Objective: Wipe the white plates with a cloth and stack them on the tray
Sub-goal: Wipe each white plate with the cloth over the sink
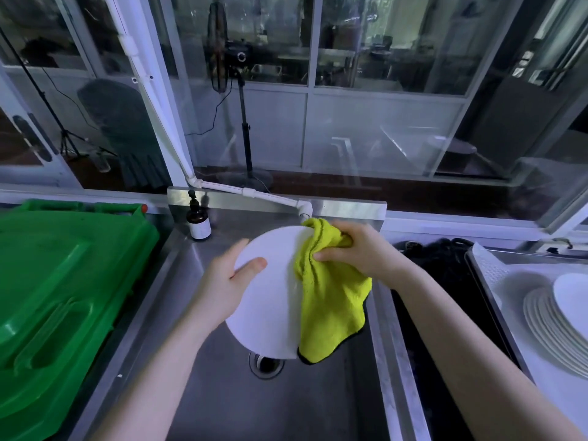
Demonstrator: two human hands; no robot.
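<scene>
Over the steel sink I hold a white plate [267, 300], tilted towards me. My left hand [227, 281] grips its left rim, thumb on the face and fingers behind. My right hand [359, 248] grips a bunched yellow-green cloth [331, 300] against the plate's upper right edge; the cloth hangs down over the plate's right side. At the far right a stack of white plates [560, 323] lies on a metal tray [477, 265] lined with a white sheet.
The sink basin [222, 393] has a round drain [266, 366] below the plate. A dark pump bottle [198, 222] stands at the back left corner. A green bin lid [60, 288] fills the left. A white pipe [254, 193] runs behind. A dark gap [445, 281] separates sink and tray.
</scene>
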